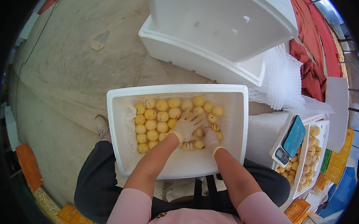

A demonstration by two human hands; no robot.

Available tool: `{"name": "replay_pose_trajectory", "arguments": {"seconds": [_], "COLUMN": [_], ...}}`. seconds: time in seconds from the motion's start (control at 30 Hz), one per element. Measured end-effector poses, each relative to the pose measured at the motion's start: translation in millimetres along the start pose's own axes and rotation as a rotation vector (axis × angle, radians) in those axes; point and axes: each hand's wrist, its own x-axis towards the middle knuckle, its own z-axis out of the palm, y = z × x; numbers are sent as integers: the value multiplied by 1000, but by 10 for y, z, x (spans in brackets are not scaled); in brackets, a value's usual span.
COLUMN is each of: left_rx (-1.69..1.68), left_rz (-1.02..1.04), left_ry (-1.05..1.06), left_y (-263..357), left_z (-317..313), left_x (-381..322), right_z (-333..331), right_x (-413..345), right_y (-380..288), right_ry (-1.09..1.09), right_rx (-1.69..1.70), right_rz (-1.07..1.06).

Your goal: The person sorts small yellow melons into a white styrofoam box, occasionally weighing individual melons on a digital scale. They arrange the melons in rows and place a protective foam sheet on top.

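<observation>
A white foam box (180, 172) stands between my knees. Round yellow fruits (152, 135), some with brown streaks, lie in rows over its left and middle part; those at the right are less even. My left hand (184, 130), in a thin pale glove, lies spread palm down on the fruits at the centre. My right hand (210, 139), gloved too, reaches down among the fruits at the right; its fingertips are partly hidden, and I cannot tell whether it grips one. A streaked fruit (214, 127) sits just right of its fingers.
Large white foam boxes (195, 64) stand beyond the box, with white foam netting (280, 78) beside them. On the right are a digital scale (280, 156) and white trays of similar fruits (309, 166). Orange crates (29, 166) stand at the left; a red cloth (308, 69) lies upper right.
</observation>
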Motion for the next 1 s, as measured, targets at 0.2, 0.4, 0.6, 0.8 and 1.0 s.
{"name": "replay_pose_trajectory", "arguments": {"seconds": [0.2, 0.4, 0.6, 0.8, 1.0], "left_rx": [21, 14, 11, -44, -44], "left_rz": [9, -13, -25, -27, -30], "left_ry": [5, -36, 5, 14, 50], "left_y": [49, 107, 90, 88, 80], "left_z": [41, -24, 62, 35, 78], "left_x": [51, 68, 69, 39, 22], "right_z": [63, -132, -137, 29, 97], "right_x": [106, 58, -79, -203, -183], "right_y": [34, -106, -316, -12, -137], "right_ry": [-39, -130, -313, -175, -316], "right_rx": [-340, -247, -427, -593, -818], "right_rz": [-40, 14, 109, -100, -118]}}
